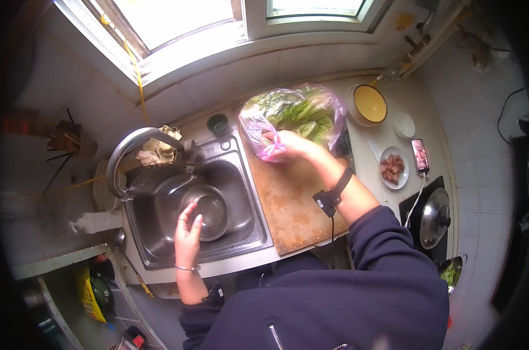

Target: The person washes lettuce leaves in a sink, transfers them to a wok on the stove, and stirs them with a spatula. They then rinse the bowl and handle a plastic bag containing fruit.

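A clear, pink-tinted plastic bag (253,120) of leafy green vegetables (306,111) lies at the back of a wooden cutting board (299,210). My right hand (286,146) grips the gathered pink edge of the bag near its front. My left hand (189,227) is over the steel sink (247,218), fingers apart and holding nothing, beside a round metal bowl (214,214) in the basin. Whether the fingers touch the bowl's rim I cannot tell. A curved faucet (118,153) arches over the sink's left side.
Right of the board stand a yellow bowl (369,105), a small white bowl (404,125), a plate of cut meat (392,168) and a phone (420,155) with a cable. A lidded pan (434,218) sits farther right. A green cup (218,124) stands behind the sink.
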Tool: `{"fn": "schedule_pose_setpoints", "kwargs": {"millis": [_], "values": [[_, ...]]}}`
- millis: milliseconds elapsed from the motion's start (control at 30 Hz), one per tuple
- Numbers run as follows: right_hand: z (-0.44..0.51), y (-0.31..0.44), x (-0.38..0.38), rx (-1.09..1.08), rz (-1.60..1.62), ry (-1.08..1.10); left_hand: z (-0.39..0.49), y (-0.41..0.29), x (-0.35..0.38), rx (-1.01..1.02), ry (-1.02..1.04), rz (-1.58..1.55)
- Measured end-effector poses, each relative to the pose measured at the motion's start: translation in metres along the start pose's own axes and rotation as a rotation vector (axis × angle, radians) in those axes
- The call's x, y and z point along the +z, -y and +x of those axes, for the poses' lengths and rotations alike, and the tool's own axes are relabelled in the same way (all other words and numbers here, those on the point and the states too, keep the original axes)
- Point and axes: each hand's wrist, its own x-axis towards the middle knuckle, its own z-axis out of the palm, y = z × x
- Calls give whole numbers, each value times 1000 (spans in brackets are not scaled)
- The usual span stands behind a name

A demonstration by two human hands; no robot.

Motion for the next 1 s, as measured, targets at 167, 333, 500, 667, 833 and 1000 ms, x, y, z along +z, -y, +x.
{"fn": "schedule_pose_setpoints", "kwargs": {"millis": [167, 333, 500, 667, 833, 1000], "values": [[-8, 14, -4, 12, -188, -229, -9, 6, 13, -79, 40, 19], [-50, 47, -14, 23, 200, -595, 1, 23, -5, -48, 90, -24], [-81, 113, 11, -95, 595, -685, 11, 28, -21, 4, 240, -112], [-55, 170, 135, 172, 698, 14, 10, 29, -57, 98, 239, -168], [-30, 172, 231, 389, 804, 31, -4, 53, -88, -147, 317, 161], [-1, 176, 286, 399, 860, 139, -2, 93, -140, -258, 241, -100]]}}
